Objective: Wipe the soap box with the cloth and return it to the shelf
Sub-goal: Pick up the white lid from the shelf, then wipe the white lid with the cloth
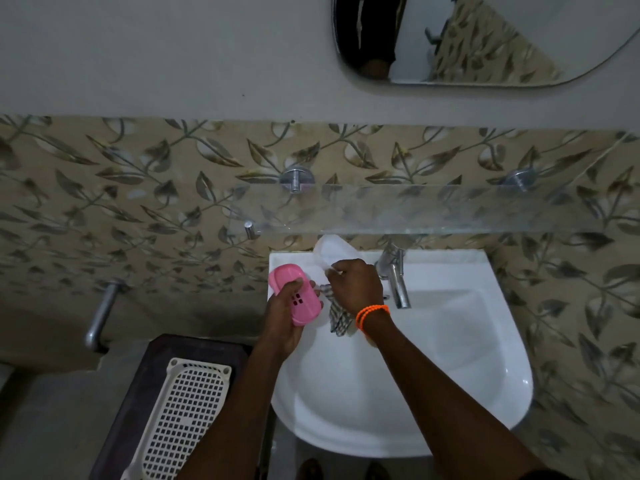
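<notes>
I see left hand (282,320) gripping pink soap box (295,294) over sink (485,358) edge; right hand (355,285) clutches checked cloth (337,315) and translucent lid (329,252), below glass shelf (433,207).

Pretty sure I'm looking at a home bathroom here, kinda dim. There's a white wall-hung washbasin (450,393) with a chrome tap (396,278) at the back, a glass shelf (433,207) on metal pegs just above it, and a rounded mirror (519,39) higher up. The wall has leaf-pattern tiles (138,188) with plain paint above, plus a second chrome spout (100,313) off to the left.
</notes>
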